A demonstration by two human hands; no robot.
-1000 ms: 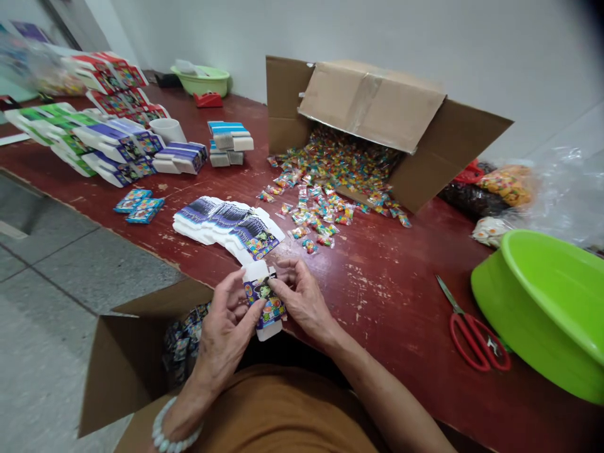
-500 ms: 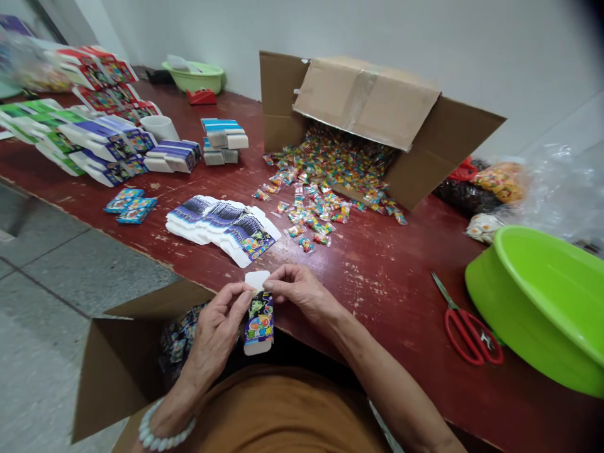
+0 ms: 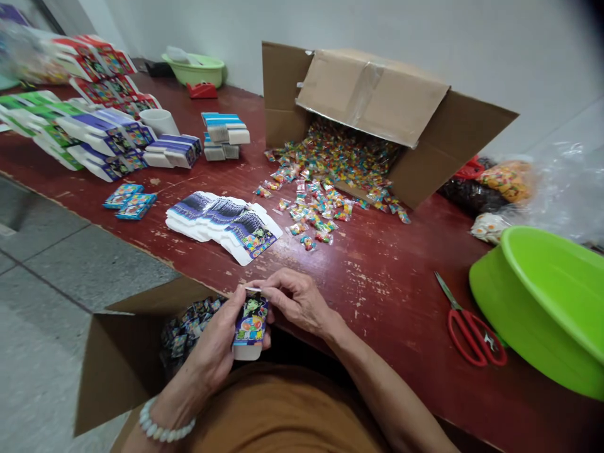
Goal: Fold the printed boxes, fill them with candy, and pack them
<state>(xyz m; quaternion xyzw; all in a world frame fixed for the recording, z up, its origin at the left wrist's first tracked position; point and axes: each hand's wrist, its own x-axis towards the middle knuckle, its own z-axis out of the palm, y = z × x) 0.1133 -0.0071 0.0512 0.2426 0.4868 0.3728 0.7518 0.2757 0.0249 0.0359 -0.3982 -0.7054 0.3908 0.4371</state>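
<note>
A small printed candy box (image 3: 251, 319), purple and black with cartoon art, is upright in front of my body. My left hand (image 3: 214, 345) wraps round it, thumb along its left edge and fingertips showing at its right. At its top edge, the fingers of my right hand (image 3: 298, 302) are pinched against the box; the top flap is no longer standing up. A white flap sticks out at the bottom. Just beyond my hands lies a fanned stack of flat purple box blanks (image 3: 221, 223). Wrapped candies (image 3: 323, 211) are scattered behind it.
A big carton (image 3: 372, 88) lies on its side, spilling candies onto the red table (image 3: 377, 264). Right are red-handled scissors (image 3: 474, 336) and a green basin (image 3: 533, 314). Left stand box stacks (image 3: 101, 135) and two blue boxes (image 3: 134, 204). Below, an open carton (image 3: 120, 358) holds filled packs.
The box's top flap has gone from standing up to folded down. My left hand has shifted from pinching the top to wrapping round the box, which has moved slightly left.
</note>
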